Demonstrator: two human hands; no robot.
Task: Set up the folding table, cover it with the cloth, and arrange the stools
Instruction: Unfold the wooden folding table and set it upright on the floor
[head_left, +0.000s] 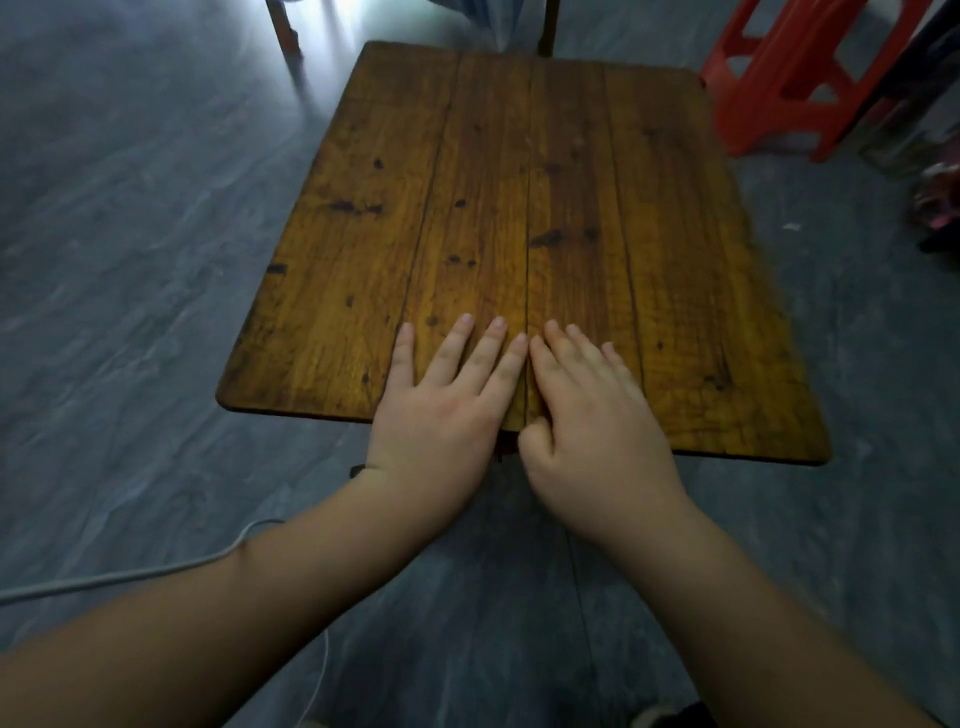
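Note:
The folding table (519, 182) stands unfolded in the middle of the view, its bare brown wooden top made of several planks with a seam down the centre. My left hand (441, 410) lies flat on the near edge just left of that seam, fingers straight and spread. My right hand (592, 415) lies flat beside it, just right of the seam, fingertips close to the left hand's. A red plastic stool (789, 78) stands on the floor past the table's far right corner. No cloth shows on the table.
Grey marbled floor (130, 260) surrounds the table. Wooden furniture legs (283, 26) and a pale hanging fabric (488, 15) stand beyond the far edge. A white cable (156, 571) runs over the floor at lower left. Dark clutter (935, 208) sits at the right edge.

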